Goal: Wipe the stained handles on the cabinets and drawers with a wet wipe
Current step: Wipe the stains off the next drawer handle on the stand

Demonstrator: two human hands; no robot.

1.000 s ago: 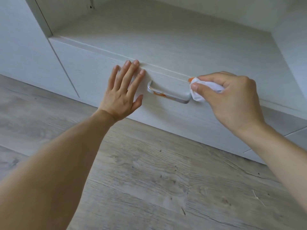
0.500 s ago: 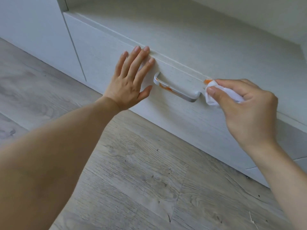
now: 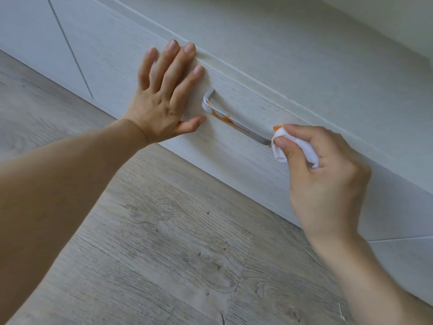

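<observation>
A silver bar handle [image 3: 243, 127] sits on the white drawer front [image 3: 145, 43], with an orange smear along its left half. My left hand [image 3: 164, 95] lies flat on the drawer front, fingers spread, just left of the handle. My right hand [image 3: 325, 177] pinches a crumpled white wet wipe [image 3: 281, 148] against the handle's right end. The wipe's top edge carries an orange stain. The handle's right post is hidden behind the wipe.
Grey wood-look floor [image 3: 175, 242] runs below the low cabinet. A vertical seam [image 3: 70, 48] separates a neighbouring white panel at the left. Above the drawer lies an open shelf surface [image 3: 304, 38]. Another panel joint [image 3: 403, 239] shows at the lower right.
The view has shifted, so drawer and hands sit lower and more to the right in frame. Both hands keep their places relative to the handle; the wipe stays at its right end.
</observation>
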